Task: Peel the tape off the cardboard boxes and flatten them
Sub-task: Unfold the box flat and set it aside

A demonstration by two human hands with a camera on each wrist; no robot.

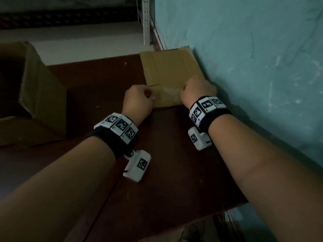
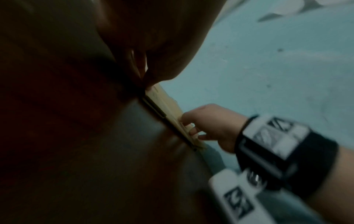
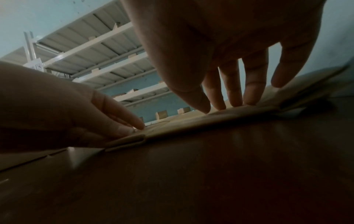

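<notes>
A flattened cardboard box [image 1: 167, 67] lies on the dark brown table [image 1: 157, 163], against the teal wall. A strip of clear tape [image 1: 167, 92] runs across its near end. My left hand [image 1: 148, 96] is curled at the near left corner and pinches the tape's end between thumb and fingertips. In the right wrist view the left hand [image 3: 134, 128] meets the cardboard [image 3: 210, 119] there. My right hand [image 1: 195, 86] rests on the near right part. Its fingers [image 3: 235, 91] are straight, tips pressing the cardboard down. In the left wrist view the right hand [image 2: 206, 124] sits on the box's edge [image 2: 168, 109].
An upright open cardboard box [image 1: 38, 95] stands at the table's left. The wall [image 1: 253, 67] hems in the right side. A white shelf upright [image 1: 146, 20] rises behind the table. The table's near edge drops off at bottom right.
</notes>
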